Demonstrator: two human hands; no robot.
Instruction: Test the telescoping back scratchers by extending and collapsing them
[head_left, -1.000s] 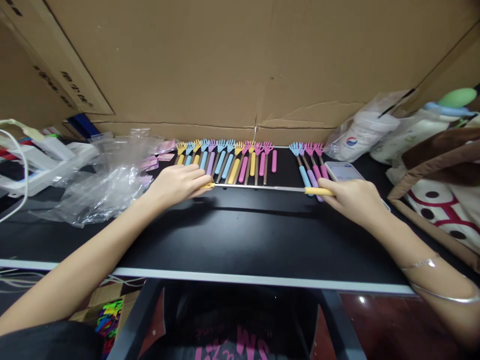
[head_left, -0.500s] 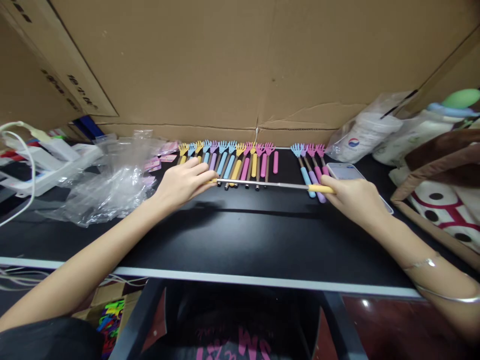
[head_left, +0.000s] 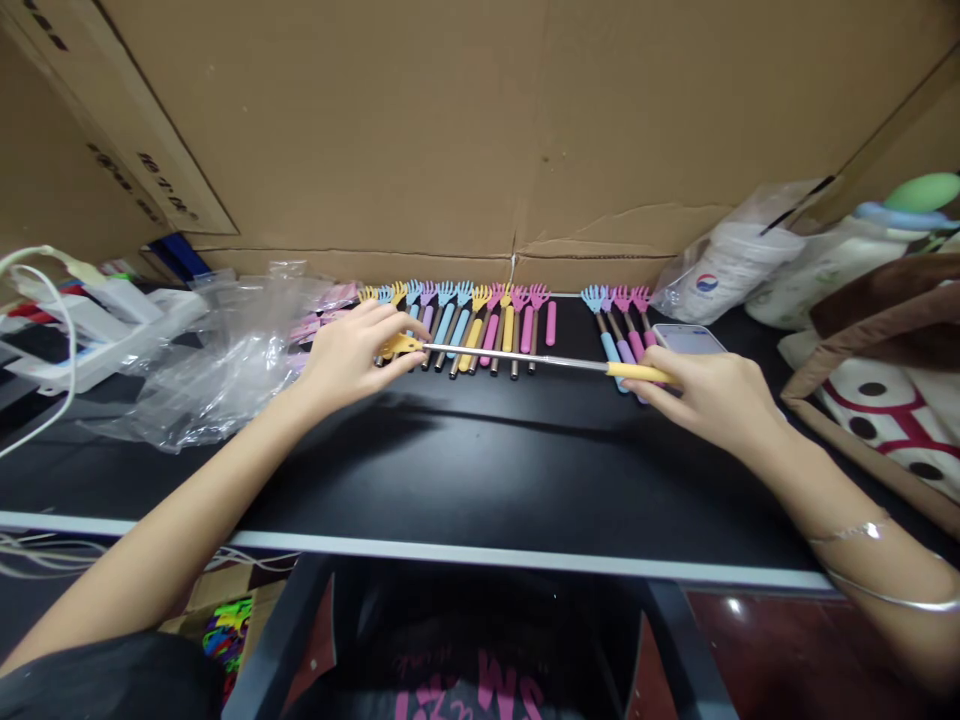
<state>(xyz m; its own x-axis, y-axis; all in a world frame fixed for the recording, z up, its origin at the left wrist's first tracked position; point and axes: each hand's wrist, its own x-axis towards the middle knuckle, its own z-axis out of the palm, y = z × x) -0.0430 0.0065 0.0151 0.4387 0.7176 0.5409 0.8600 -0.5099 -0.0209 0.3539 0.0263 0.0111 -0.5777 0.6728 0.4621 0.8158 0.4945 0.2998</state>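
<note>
Stretched out between my hands above the black table is a back scratcher (head_left: 517, 355) with a long thin metal rod. My right hand (head_left: 712, 390) is closed round its yellow handle at the right end. At the other end, my left hand (head_left: 349, 355) has the yellow claw head between thumb and fingers, partly covering it. Behind the rod, a row of back scratchers (head_left: 466, 320) in yellow, blue, purple and pink lies with claws toward the cardboard. A smaller group of back scratchers (head_left: 619, 325) lies near my right hand, partly behind it.
Crumpled clear plastic bags (head_left: 217, 370) and pink cards lie at the left, beside a white power strip (head_left: 112, 330). To the right are a phone (head_left: 686, 338), a bagged cup (head_left: 731, 270), a bottle (head_left: 862, 260) and a cloth bag (head_left: 885, 390). A cardboard wall (head_left: 480, 130) closes the back.
The back scratcher's left end has risen and its yellow head now shows between my left fingers, which have loosened and moved left. My right hand has shifted slightly, tilting the rod.
</note>
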